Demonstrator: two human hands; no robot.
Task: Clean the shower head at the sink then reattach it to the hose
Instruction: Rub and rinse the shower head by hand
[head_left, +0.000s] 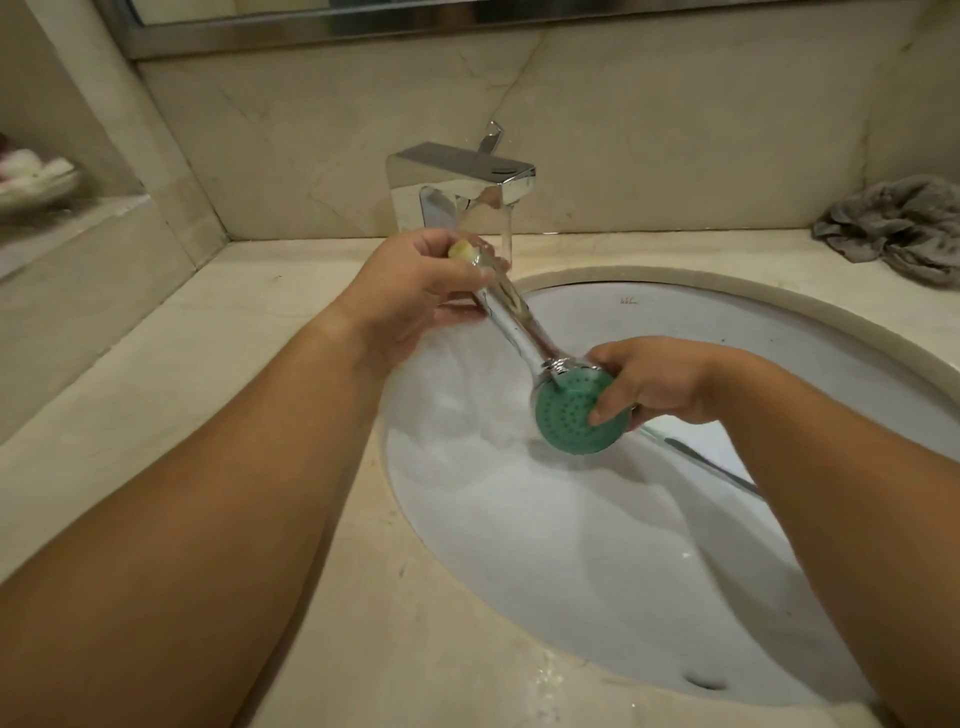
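The 2 hands are holding the shower head (535, 358) over the white sink (779, 332), which is set into a beige marble counter (208, 364). The left hand (415, 291) is gripping the threaded upper end of the chrome handle, fingers closed around it just under the tap (462, 187). Water (506, 234) is running from the tap onto that end of the handle. The right hand (649, 384) is clasping the round head from the side, its thumb pressing on the green spray face (566, 410), which is facing the camera. The shower head is slanting down from upper left to lower right, above the basin. A thin dark item, possibly a brush or tool, is lying in the basin under the right wrist. A crumpled grey cloth (898, 228) is sitting on the counter at far right.
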